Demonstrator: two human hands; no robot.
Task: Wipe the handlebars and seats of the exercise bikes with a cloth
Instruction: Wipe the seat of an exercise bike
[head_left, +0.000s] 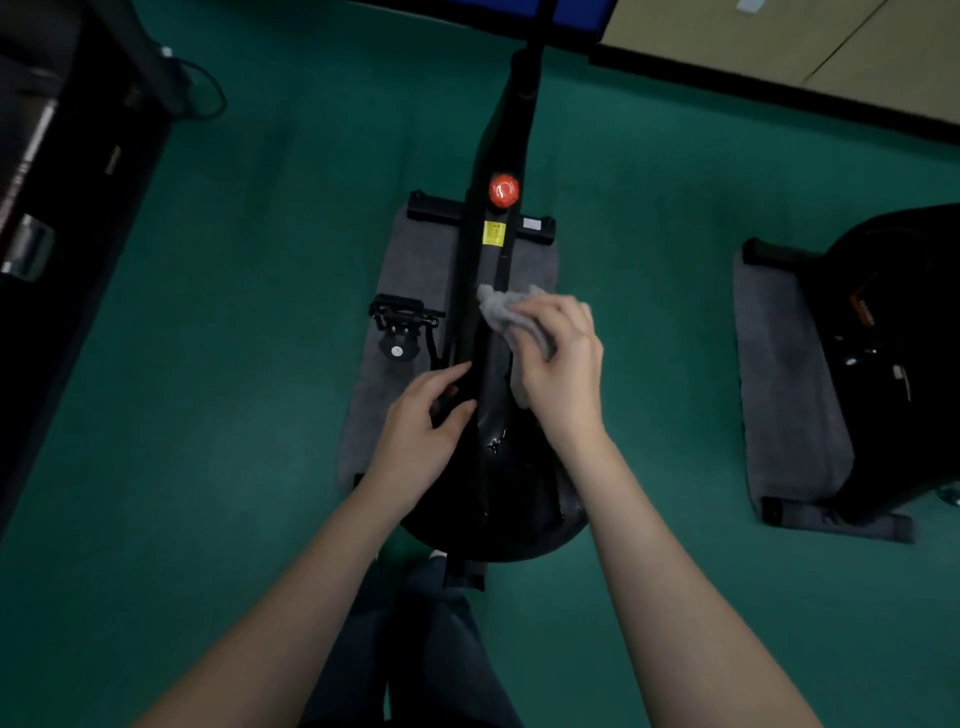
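- right hand (563, 376), centre frame: fingers curled, clutching grey cloth (506, 312), which is bunched and pressed on the right side of the seat nose
- left hand (428, 428), just left of centre: fingers and thumb curled on the left edge of the seat (498, 478), gripping it
- seat black, lower centre, between both hands
- red knob (504, 190) and yellow sticker (493, 234) on frame above the cloth
- pedal (400, 312) left of frame
- grey mat (415, 260) under the bike, green floor (234, 338)
- second bike (893, 338) at right edge
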